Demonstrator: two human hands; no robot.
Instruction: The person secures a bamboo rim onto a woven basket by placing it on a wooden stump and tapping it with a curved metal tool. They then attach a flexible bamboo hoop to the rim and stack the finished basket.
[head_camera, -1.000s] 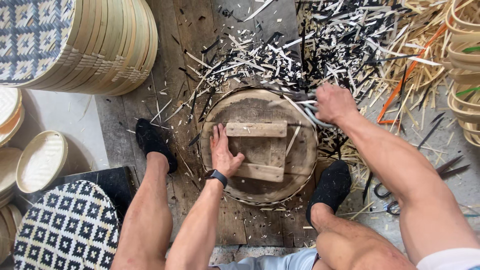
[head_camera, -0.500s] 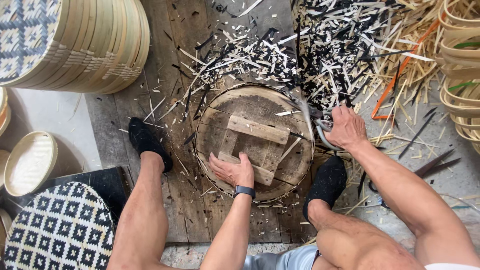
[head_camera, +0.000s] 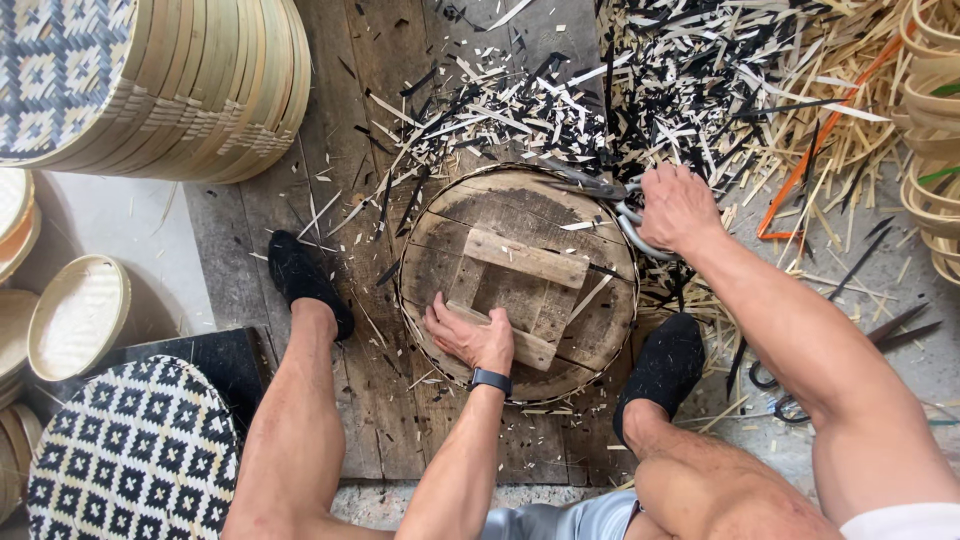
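Since the earlier frame, the right hand (head_camera: 678, 208) has shifted to the far right rim of the round wooden form (head_camera: 517, 277) and now grips large shears (head_camera: 600, 195), blades pointing left along the rim. Left hand (head_camera: 470, 338) presses flat, fingers spread, on the near crossbar (head_camera: 500, 335), grasping nothing. Form sits between both black-socked feet (head_camera: 305, 282) on floor planks. Cut bamboo strips (head_camera: 640, 90) crowd the far edge. Stacked woven baskets (head_camera: 150, 85) occupy far left, cut off by the frame.
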